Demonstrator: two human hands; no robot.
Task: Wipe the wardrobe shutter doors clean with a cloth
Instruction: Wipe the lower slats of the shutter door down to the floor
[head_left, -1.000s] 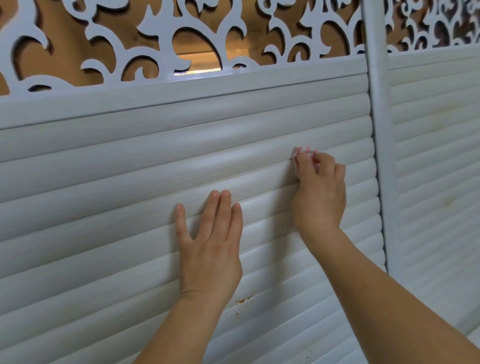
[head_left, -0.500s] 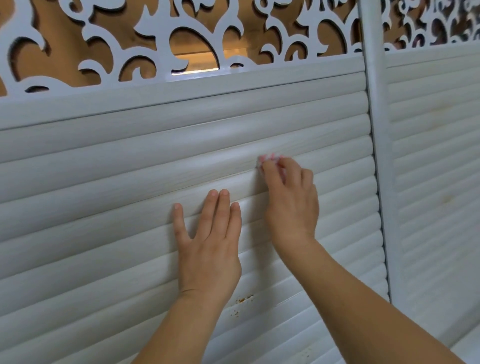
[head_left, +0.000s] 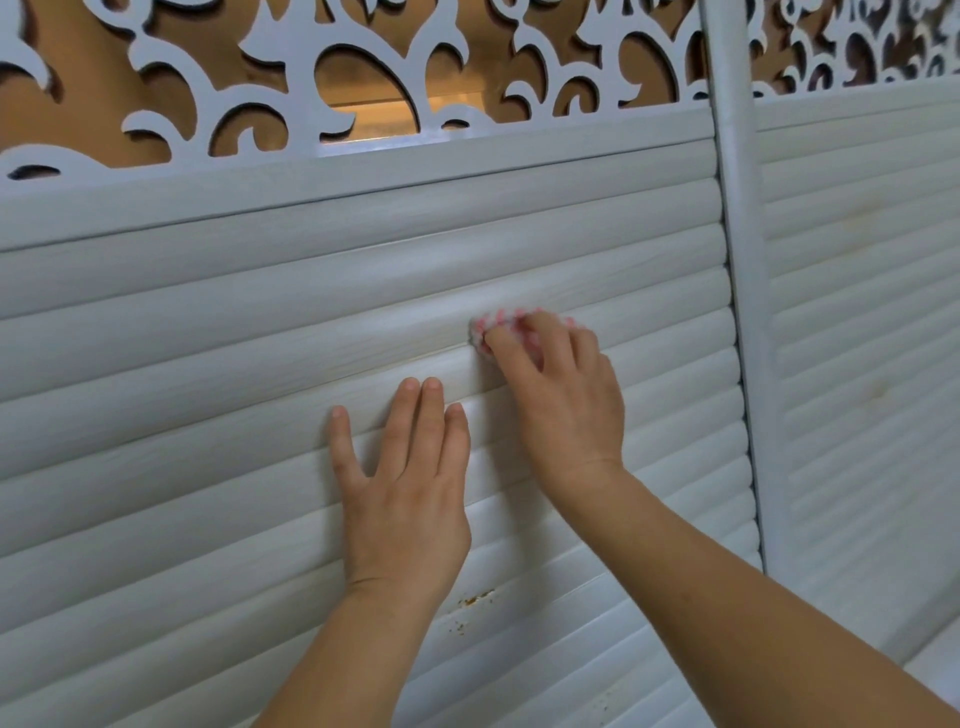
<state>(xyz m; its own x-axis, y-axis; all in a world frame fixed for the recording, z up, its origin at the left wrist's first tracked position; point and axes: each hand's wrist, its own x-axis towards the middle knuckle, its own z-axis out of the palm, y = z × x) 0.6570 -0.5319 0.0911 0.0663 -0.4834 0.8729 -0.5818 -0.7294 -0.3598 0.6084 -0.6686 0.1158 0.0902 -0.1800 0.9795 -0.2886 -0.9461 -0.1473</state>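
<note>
Surface: white shutter door (head_left: 208, 332), slatted.
Left hand (head_left: 405, 488): pressing flat, fingers straight.
Right hand (head_left: 561, 405): gripping cloth (head_left: 488, 325), wiping a slat.
Risk: brown specks (head_left: 472, 603) below likely being missed.

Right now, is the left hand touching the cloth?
Apart. The head view shows bare slat between the left hand, flat on the shutter door, and the cloth bunched under the right hand.

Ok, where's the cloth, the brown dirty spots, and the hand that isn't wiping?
cloth (head_left: 492, 323): head view, pink-and-white edge above the fingers.
brown spots (head_left: 475, 598): head view, middle of the biggest speck cluster.
left hand (head_left: 408, 512): head view, back of hand.
</note>
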